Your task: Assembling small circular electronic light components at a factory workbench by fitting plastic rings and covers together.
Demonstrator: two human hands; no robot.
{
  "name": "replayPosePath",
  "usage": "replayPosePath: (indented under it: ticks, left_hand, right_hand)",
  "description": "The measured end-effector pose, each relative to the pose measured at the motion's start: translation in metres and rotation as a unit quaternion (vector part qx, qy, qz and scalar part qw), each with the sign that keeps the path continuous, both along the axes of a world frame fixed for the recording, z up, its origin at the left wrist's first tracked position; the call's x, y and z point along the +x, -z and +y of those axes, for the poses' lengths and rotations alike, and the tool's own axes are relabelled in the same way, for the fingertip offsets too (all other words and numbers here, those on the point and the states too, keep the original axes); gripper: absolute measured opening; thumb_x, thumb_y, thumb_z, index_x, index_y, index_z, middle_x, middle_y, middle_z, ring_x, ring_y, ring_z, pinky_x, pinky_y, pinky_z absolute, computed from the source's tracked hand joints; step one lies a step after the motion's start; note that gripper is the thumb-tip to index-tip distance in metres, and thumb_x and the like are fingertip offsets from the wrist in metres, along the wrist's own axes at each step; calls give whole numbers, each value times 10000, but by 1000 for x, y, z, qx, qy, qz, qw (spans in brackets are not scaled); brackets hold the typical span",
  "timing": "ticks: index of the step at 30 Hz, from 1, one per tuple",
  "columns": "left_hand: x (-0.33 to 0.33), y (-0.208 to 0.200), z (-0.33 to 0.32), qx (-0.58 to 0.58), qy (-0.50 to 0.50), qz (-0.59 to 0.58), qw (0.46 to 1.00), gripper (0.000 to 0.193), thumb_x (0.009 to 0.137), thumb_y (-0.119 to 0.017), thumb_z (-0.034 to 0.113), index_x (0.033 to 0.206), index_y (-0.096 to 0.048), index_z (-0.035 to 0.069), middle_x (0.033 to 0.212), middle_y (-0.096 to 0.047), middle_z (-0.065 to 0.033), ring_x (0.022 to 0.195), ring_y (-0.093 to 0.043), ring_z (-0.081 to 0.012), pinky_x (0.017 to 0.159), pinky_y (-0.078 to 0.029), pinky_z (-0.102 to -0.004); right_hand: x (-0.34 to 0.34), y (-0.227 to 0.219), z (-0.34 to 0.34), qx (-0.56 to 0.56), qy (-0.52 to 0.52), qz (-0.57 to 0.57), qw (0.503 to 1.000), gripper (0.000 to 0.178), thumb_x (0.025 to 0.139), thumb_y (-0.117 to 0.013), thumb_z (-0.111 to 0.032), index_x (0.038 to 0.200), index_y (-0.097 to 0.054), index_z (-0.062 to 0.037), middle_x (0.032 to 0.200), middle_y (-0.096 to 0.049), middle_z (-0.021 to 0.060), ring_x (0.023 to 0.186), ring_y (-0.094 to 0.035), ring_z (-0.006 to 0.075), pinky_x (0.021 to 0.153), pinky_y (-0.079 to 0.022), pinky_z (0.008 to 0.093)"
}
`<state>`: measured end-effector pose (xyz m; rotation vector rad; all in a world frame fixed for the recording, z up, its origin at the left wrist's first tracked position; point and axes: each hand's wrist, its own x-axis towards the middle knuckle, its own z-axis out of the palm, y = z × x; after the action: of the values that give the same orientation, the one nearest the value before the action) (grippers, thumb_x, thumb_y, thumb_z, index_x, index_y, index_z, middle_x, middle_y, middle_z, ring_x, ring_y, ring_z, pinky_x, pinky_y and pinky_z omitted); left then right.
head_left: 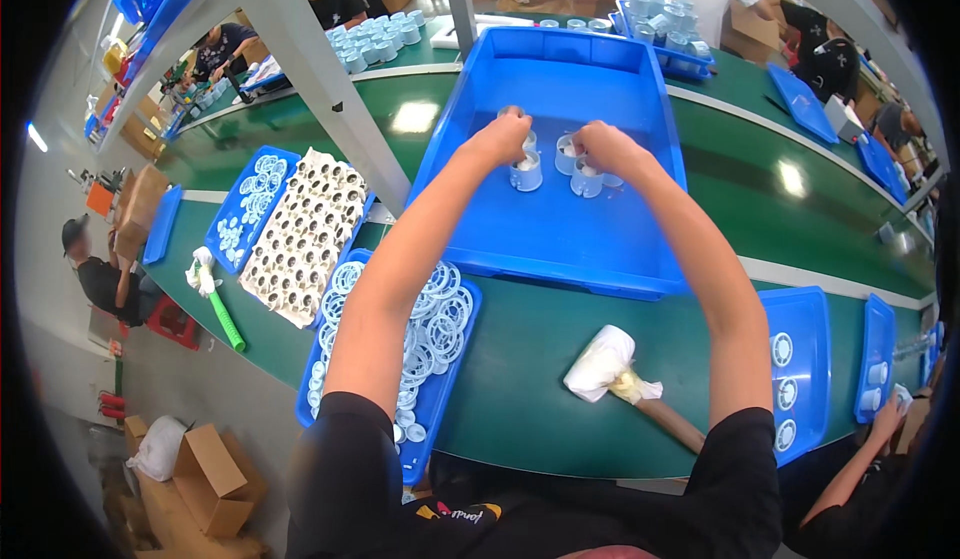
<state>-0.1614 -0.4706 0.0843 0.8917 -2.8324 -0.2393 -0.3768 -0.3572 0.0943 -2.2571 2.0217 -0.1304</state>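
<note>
Pale blue cylindrical caps (527, 173) sit clustered in the large blue tray (560, 229), right under both hands. The left hand (503, 139) curls its fingers down onto one cap, gripping its top. The right hand (603, 149) closes over two more just beside it. Nearer the body, a cloth-wrapped mallet (610, 367) lies on the green belt (520, 359).

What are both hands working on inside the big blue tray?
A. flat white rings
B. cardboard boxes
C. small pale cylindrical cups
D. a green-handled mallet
C: the left hand and right hand rest on small pale cups standing in the big blue tray.
</note>
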Motion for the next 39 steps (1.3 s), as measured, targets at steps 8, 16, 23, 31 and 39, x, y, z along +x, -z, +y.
replayPosePath:
  ticks: [8,16,23,31,39]
  left_hand:
    - [-31,-4,2,47,-95,-44,993,954,640,-920,181,1434,-461,-82,1386,-575,-371,1392,-521,-493,1123,-532,-468]
    - [-25,-3,-24,92,-128,-90,983,859,657,-949,257,1402,-578,42,1416,-598,-234,1299,-618,-407,1053,-562,-462]
    - [-22,-5,-5,34,-53,-124,990,584,686,-891,153,1231,-697,66,1262,-709,-184,1183,-696,-375,977,-587,-456]
    - [-6,9,14,-13,-23,-48,998,131,826,-759,69,955,-761,49,1043,-755,-218,1013,-739,-403,853,-593,-485]
    - [2,35,-1,-61,-58,-28,996,308,765,-837,128,1059,-776,60,1112,-758,-212,1053,-734,-409,909,-602,-482]
  right_hand:
    - [-20,-31,98,-112,0,-153,982,241,847,-741,-25,1083,-776,-61,1150,-727,210,1037,-722,402,936,-579,454]
    - [2,-94,207,-177,39,-358,916,224,904,-736,-46,1126,-755,-32,1043,-684,130,843,-693,222,807,-576,351]
    - [17,-115,294,-218,57,-428,875,193,903,-680,56,1092,-696,25,1045,-630,85,825,-667,145,756,-544,259]
    - [44,-114,379,-217,16,-534,817,168,905,-673,125,1054,-685,48,1197,-628,116,1010,-662,156,828,-561,278]
    - [63,-102,430,-246,51,-567,785,162,912,-691,112,1060,-703,46,1215,-647,126,1063,-667,176,880,-554,289]
